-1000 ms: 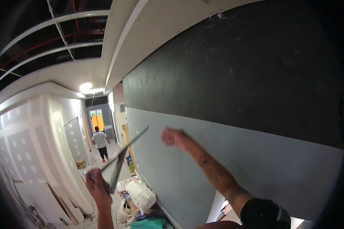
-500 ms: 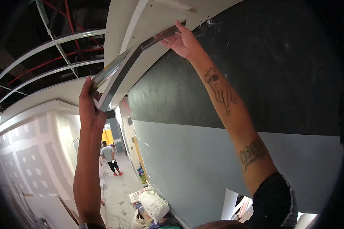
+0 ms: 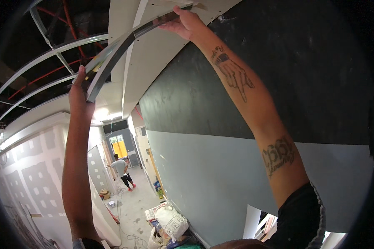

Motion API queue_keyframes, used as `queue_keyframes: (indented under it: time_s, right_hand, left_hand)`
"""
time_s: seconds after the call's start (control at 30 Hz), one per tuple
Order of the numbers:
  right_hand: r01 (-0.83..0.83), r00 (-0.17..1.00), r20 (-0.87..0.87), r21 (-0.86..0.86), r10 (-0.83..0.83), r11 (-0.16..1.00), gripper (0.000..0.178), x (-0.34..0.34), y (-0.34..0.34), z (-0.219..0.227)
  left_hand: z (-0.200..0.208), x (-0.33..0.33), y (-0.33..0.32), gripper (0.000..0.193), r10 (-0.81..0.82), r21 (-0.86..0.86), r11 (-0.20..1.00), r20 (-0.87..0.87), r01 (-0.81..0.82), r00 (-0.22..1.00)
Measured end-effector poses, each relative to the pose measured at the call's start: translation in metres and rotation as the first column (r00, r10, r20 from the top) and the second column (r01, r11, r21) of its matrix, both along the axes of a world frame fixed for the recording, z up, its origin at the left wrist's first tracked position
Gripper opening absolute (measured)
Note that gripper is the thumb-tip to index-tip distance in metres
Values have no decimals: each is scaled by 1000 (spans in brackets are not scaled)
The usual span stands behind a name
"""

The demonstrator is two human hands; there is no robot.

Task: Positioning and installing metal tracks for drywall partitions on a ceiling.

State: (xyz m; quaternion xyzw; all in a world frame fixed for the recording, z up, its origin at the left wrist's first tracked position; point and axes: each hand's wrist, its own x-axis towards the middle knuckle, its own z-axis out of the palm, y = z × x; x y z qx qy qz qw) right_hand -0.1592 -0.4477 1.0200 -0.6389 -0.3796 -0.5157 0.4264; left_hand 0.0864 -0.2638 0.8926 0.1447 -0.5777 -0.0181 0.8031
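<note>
Overhead, my two hands hold a long shiny metal channel point(image 3: 129, 42), which looks bent into an angle near its middle. My left hand point(image 3: 81, 94) is closed around its lower left end, thumb up along one side. Near the upper right end, my right hand point(image 3: 186, 25) pinches the strip, thumb on one face and fingers behind it. The upper end is close to the pale ceiling panel point(image 3: 153, 58), but I cannot tell whether they touch.
A dark and grey wall point(image 3: 195, 174) runs along the right. Metal ceiling framing point(image 3: 50, 54) hangs open at upper left. Below, a stuffed white sack point(image 3: 170, 222) and bags lie on the floor by the wall. Farther down the corridor, a person point(image 3: 121, 168) walks among loose cables.
Both hands have moved up and to the left, carrying the metal channel with them. The person in the corridor has shifted, one arm now out to the side.
</note>
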Motion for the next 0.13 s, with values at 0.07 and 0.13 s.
queue_keyframes:
  time_s: [0.07,0.13]
  right_hand:
    - [-212,959,-154,170,238,962,33,-2,-2,2]
    - [-220,960,-147,123,237,968,36,-3,-4,6]
  left_hand:
    - [7,4,-1,36,46,-2,999,29,-46,999]
    - [13,13,2,36,90,-8,996,59,-90,994]
